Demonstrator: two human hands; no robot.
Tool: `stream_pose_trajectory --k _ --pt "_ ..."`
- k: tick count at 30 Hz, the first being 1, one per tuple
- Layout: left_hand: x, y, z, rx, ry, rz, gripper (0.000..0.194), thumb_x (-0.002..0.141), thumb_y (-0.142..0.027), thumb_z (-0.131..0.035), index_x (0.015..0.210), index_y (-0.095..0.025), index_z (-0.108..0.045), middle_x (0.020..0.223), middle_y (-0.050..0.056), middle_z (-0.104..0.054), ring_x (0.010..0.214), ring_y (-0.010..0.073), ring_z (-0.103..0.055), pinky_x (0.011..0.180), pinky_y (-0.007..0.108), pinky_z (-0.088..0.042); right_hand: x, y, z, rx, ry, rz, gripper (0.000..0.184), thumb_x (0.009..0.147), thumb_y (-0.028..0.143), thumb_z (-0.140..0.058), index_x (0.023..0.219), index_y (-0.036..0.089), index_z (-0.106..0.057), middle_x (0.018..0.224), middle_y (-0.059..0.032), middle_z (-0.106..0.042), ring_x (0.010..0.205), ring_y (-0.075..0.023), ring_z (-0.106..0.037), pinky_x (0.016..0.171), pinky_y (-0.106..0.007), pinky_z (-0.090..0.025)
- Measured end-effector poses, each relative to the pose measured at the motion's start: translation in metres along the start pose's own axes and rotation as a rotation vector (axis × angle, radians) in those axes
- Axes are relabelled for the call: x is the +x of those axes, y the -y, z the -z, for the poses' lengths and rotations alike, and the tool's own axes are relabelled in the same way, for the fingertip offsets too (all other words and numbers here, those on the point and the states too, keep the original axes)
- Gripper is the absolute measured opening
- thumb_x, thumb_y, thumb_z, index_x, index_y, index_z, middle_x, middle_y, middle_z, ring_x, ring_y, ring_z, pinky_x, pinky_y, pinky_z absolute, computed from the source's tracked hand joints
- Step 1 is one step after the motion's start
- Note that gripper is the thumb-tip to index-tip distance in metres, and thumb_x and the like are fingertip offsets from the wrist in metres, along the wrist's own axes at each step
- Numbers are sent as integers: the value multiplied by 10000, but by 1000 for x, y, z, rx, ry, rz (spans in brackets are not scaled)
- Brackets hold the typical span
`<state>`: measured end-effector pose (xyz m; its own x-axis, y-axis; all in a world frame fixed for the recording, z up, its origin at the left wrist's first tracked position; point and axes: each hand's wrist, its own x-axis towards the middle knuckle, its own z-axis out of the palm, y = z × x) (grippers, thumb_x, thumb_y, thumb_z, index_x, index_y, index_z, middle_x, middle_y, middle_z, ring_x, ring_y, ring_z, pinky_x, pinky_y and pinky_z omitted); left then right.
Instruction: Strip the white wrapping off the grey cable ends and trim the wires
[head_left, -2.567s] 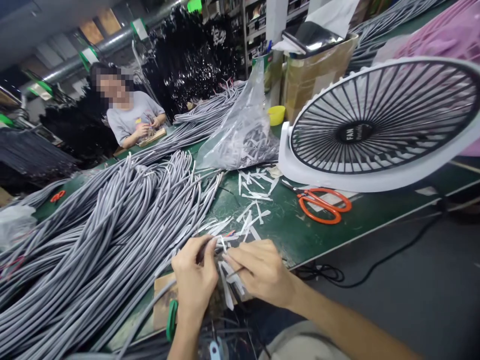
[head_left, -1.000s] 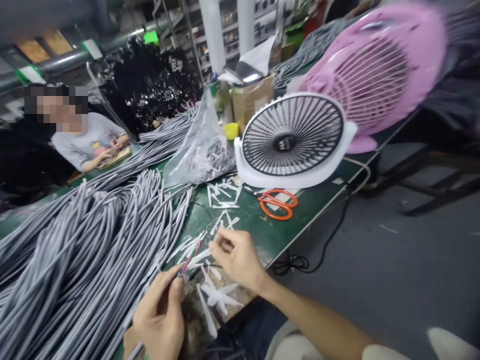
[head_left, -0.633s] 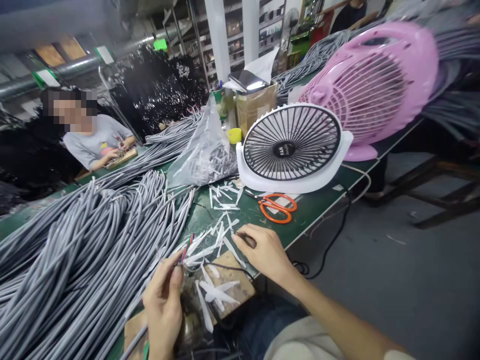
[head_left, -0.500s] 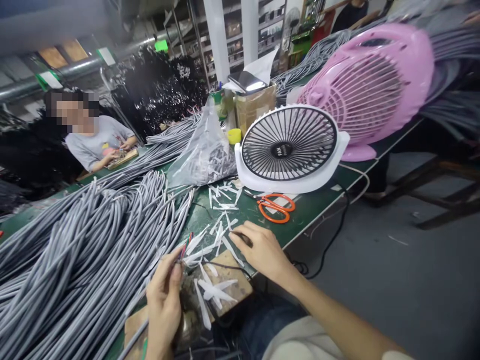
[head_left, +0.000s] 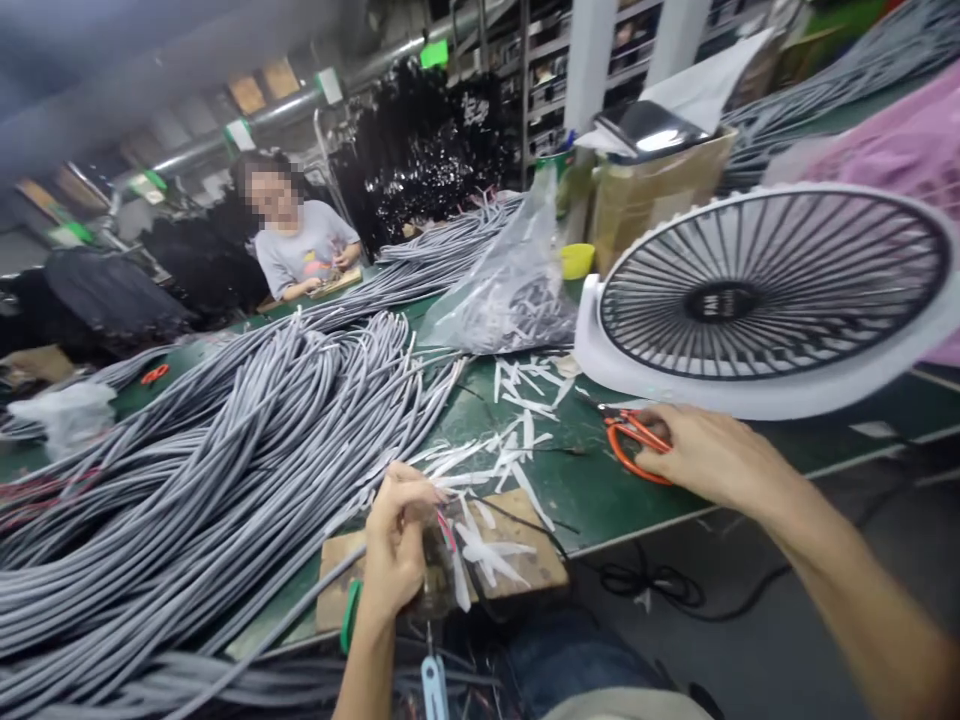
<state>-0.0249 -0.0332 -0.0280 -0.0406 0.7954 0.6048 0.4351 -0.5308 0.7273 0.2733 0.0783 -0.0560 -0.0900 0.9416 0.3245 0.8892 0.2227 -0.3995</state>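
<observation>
My left hand (head_left: 397, 540) is closed around the end of a grey cable (head_left: 341, 570), with thin coloured wires (head_left: 446, 528) poking out past the fingers over the wooden block. At the table's right side, my right hand (head_left: 712, 455) has its fingers on the orange handles of a pair of scissors (head_left: 630, 440), whose blades point left and lie on or close to the tabletop. White strips (head_left: 491, 550) lie on the wooden block (head_left: 551, 575), and more are scattered on the green table between my hands.
A large bundle of grey cables (head_left: 247, 450) covers the left of the table. A white fan (head_left: 600, 365) stands behind the scissors, near a plastic bag of strips (head_left: 517, 310) and a cardboard box (head_left: 637, 200). A light-blue handled tool (head_left: 433, 685) is below. A person (head_left: 307, 240) sits across.
My right hand has moved right from the white strips and taken the scissors by the handles. My left hand still holds the cable, its wires now pointing down right. The view has swung left.
</observation>
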Motion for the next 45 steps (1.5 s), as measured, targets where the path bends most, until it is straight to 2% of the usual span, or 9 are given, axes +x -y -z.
stream_pose_trajectory --k 2,6,8,11,15,20,28,37,45 --pt "-2 1 0 -20 -31 -46 219 907 -153 -450 756 -217 -596 708 6 -537 708 136 -511 642 236 -423 0 6 1 -28 119 -57 78 623 224 -660 681 171 -658 564 -86 -643 494 -193 -585 446 -274 -324" --pt "-5 3 -1 -47 -59 -97 277 883 -106 -460 658 -205 -589 732 3 -505 691 123 -506 600 225 -399 -25 38 1 258 -100 153 87 715 222 -559 749 177 -625 662 -77 -682 501 -175 -607 488 -270 -434" --pt "-6 4 -1 -58 -78 -120 302 866 -75 -468 624 -202 -596 758 2 -500 675 111 -503 583 219 -387 -40 62 -1 495 -114 299 110 767 208 -516 815 185 -613 711 -54 -689 533 -157 -627 529 -241 -490" --pt "-7 3 -2 -45 -103 -132 325 845 -39 -477 595 -201 -605 776 1 -497 688 107 -509 587 220 -386 -54 96 -5 685 47 466 162 750 128 -501 858 192 -603 776 -35 -673 657 -149 -648 607 -203 -515" --pt "-8 2 -2 -14 -104 -133 349 847 -25 -466 585 -203 -616 807 3 -509 714 107 -530 601 223 -402 -53 120 -13 773 148 464 173 667 133 -634 821 189 -577 761 -17 -620 658 -148 -588 607 -217 -497" --pt "-8 2 -1 -8 -75 -137 357 843 -15 -469 574 -198 -616 783 -4 -516 708 102 -533 606 219 -414 -47 132 -18 808 167 467 219 650 228 -764 779 175 -595 725 -13 -601 636 -142 -546 591 -224 -458" --pt "-10 3 -1 -25 -57 -117 369 863 -55 -470 554 -193 -615 778 0 -505 689 97 -537 600 221 -412 -45 138 -26 804 250 461 374 750 322 -690 524 183 -428 518 52 -411 472 -82 -333 431 -194 -292" --pt "-10 4 0 -53 -58 -62 355 888 -105 -463 568 -180 -598 781 10 -498 645 97 -509 577 225 -396 -53 139 -31 817 161 441 496 832 448 -584 471 172 -385 478 56 -337 460 -73 -264 431 -203 -244" --pt "-12 5 1 -68 -38 -71 342 881 -94 -472 584 -190 -614 774 18 -510 703 118 -526 593 227 -407 -53 140 -31 845 323 351 513 777 544 -601 505 175 -371 504 63 -313 475 -71 -272 443 -193 -241"
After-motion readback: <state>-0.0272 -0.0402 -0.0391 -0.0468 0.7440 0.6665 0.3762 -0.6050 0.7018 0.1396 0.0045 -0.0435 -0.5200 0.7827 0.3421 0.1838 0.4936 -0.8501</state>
